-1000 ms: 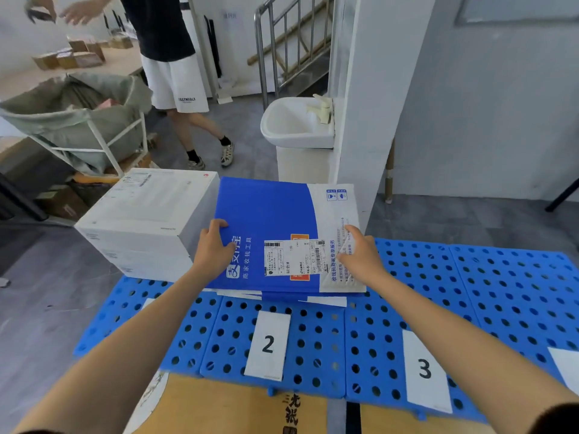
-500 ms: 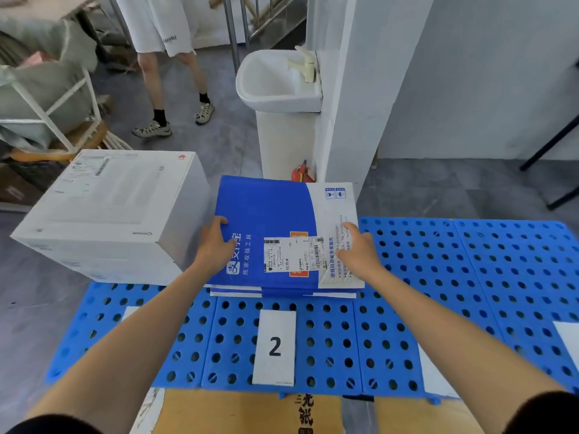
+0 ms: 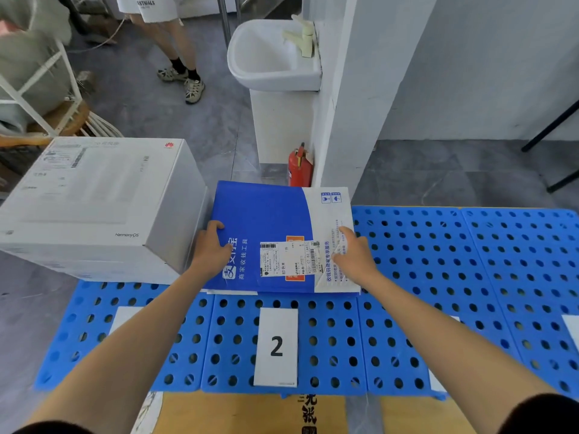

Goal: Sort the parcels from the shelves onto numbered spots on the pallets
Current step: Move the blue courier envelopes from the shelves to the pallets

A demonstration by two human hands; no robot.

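- Two hands of mine lay on the flat blue-and-white cardboard parcel (image 3: pixel 275 236): my left hand (image 3: pixel 213 249) at its nine o'clock edge, my right hand (image 3: pixel 354 255) at three o'clock, fingers spread flat, pressing and clamped on nothing.
- The parcel sat on the blue perforated plastic pallet (image 3: pixel 438 277), at twelve o'clock from the white card numbered 2 (image 3: pixel 275 347), touching the large white cardboard box (image 3: pixel 100 205) at its nine o'clock.
- I judged the placing step nearly finished; next called for lifting both palms clear without dragging the parcel.
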